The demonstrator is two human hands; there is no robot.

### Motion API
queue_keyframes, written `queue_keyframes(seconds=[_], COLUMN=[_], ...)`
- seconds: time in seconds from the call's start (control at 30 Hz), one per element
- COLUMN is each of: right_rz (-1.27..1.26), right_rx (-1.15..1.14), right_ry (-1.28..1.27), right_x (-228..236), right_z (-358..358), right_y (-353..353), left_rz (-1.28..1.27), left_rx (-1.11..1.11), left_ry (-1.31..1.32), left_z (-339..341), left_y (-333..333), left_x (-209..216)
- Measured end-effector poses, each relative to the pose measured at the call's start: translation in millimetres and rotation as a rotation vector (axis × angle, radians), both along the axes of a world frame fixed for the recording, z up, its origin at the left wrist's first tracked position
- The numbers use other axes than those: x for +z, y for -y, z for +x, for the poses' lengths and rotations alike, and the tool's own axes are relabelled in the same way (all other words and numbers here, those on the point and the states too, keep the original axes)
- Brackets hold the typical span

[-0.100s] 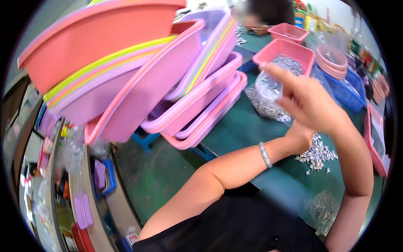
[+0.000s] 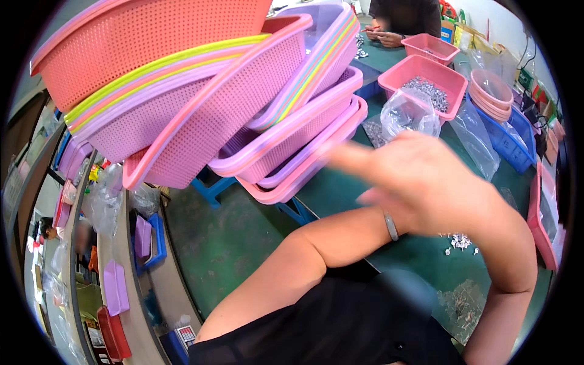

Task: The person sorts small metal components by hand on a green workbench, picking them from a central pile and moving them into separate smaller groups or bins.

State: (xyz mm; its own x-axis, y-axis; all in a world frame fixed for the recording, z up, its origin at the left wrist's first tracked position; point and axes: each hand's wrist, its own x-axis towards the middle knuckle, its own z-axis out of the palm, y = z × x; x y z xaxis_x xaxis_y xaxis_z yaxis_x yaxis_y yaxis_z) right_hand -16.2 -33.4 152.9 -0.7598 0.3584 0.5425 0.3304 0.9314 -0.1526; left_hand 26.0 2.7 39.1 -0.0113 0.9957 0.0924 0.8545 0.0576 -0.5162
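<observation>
My right hand (image 2: 420, 179) is in the air over the table, blurred, its forefinger stretched leftward and its thumb apart. I see nothing held in it. Beneath it lies my left hand (image 2: 403, 220), with a pale bangle at the wrist; its fingers are hidden behind the right hand. Just beyond both hands stands a clear plastic bag (image 2: 410, 115) with its mouth gaping. Small silvery metal parts (image 2: 374, 132) show at the bag's left side. More loose silvery pieces (image 2: 460, 243) lie on the green table (image 2: 413, 258) near my right forearm.
Stacked pink and purple perforated baskets (image 2: 225, 109) lean at the left. A pink tray (image 2: 389, 82) of metal parts sits beyond the bag. On the right are a blue crate (image 2: 508, 143) and a pink tray (image 2: 541, 225). A person (image 2: 404, 18) sits across the table.
My right hand has swept left and nearer to me, off the bag's mouth, and now covers my left hand. The view has shifted slightly, bringing the person opposite into fuller sight.
</observation>
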Motion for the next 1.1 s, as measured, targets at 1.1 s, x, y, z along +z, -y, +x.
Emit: queue_keyframes(seconds=[1.1], right_rz=[0.004], right_rx=[-0.481], right_ry=[0.503], right_x=[-92], right_z=[127], right_y=[132], left_rz=[-0.324], left_rx=[-1.406], left_ry=[1.184], left_z=[-24], left_y=[-9], left_x=[-53])
